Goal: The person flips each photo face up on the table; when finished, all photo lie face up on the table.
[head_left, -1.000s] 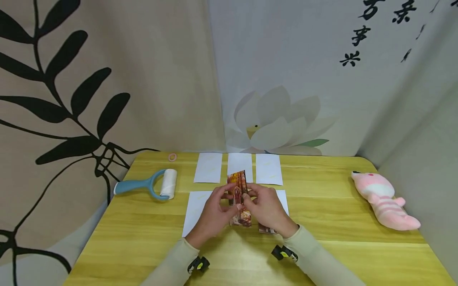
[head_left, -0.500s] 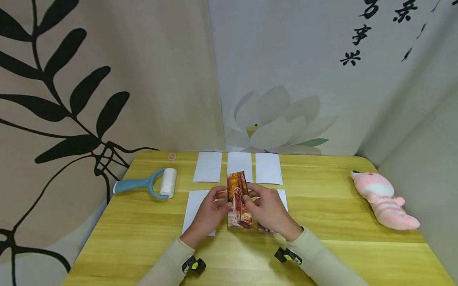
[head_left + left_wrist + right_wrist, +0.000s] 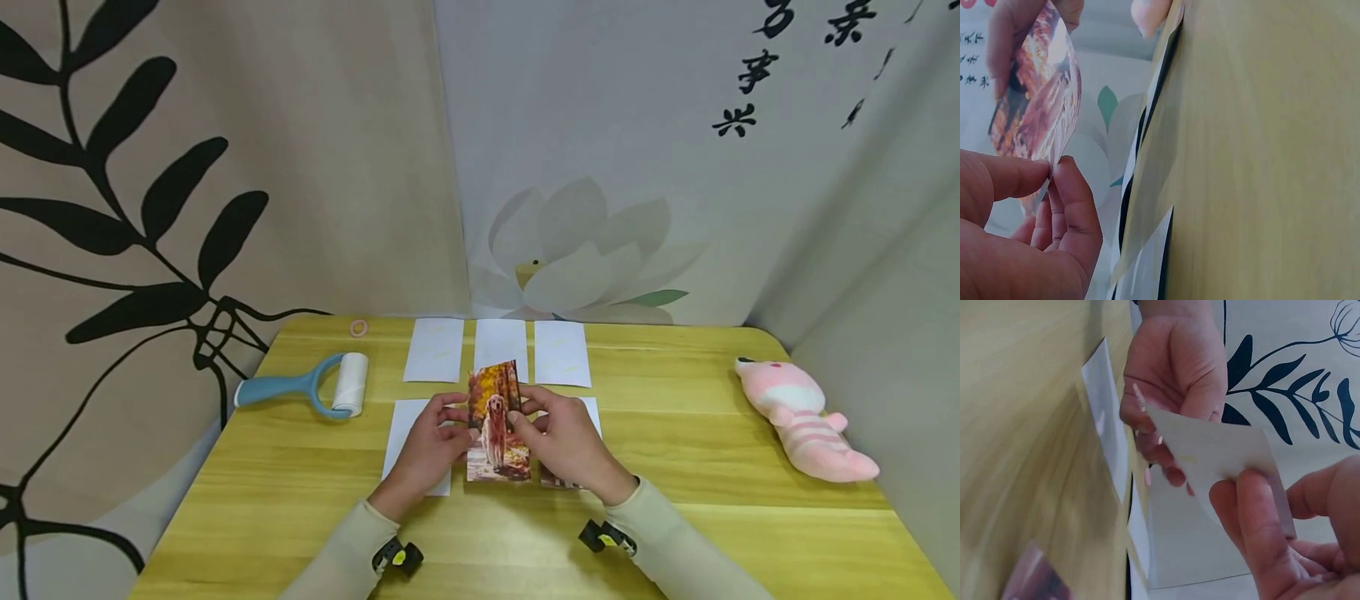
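A photo card (image 3: pixel 495 433) printed with a dog among autumn leaves is held up over the middle of the table, its picture towards the head camera. My left hand (image 3: pixel 427 442) pinches its left edge between thumb and fingers; in the left wrist view the card (image 3: pixel 1047 106) looks bowed. On the opposite edge, my right hand (image 3: pixel 566 433) grips it with the thumb on the picture and fingers behind. The card's pale back (image 3: pixel 1216 444) shows in the right wrist view. Below the right hand lies another picture card (image 3: pixel 553 477), mostly hidden.
White cards lie in a back row, including a left one (image 3: pixel 433 350) and a right one (image 3: pixel 562 354). Another white card (image 3: pixel 401 425) lies beside the left hand. A blue-handled lint roller (image 3: pixel 300 387) and pink ring (image 3: pixel 359 328) are at left, a pink plush toy (image 3: pixel 802 417) at right.
The photo card has gone from narrow and bent to broader and flatter towards the head camera. My left hand has drawn left to its edge; my right hand has barely moved.
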`<state>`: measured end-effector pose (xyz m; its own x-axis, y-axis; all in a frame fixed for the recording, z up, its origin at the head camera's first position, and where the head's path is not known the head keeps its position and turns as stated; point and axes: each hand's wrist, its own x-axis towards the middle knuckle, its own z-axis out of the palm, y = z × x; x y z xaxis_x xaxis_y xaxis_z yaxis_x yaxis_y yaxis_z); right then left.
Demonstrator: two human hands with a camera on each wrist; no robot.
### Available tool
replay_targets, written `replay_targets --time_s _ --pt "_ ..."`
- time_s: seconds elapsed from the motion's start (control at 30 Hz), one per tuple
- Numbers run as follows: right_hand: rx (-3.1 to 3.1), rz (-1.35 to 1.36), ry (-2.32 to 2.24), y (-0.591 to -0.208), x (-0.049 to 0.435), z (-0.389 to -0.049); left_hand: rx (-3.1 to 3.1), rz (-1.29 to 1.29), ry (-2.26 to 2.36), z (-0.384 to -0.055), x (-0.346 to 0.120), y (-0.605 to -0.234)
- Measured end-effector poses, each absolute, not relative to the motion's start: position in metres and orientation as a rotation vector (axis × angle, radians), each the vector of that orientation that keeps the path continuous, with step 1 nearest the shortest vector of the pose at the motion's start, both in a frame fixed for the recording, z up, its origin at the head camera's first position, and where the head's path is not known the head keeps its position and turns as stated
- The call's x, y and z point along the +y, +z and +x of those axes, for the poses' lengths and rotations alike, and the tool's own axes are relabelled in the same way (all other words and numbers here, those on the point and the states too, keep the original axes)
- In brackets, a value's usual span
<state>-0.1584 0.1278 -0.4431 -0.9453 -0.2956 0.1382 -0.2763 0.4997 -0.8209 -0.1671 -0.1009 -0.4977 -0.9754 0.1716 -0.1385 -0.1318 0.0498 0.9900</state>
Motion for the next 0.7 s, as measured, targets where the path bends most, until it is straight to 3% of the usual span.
replay_targets --time_s 0.43,0.7 --pt "2.671 -0.338 -1.437 -0.469 0.135 -0.168 2.287 0.048 1.892 -0.170 -0.105 -0.499" --pt "2.778 -0.397 -1.277 -0.487 0.135 -0.165 2.426 0.039 1.739 -0.173 -0.104 -0.504"
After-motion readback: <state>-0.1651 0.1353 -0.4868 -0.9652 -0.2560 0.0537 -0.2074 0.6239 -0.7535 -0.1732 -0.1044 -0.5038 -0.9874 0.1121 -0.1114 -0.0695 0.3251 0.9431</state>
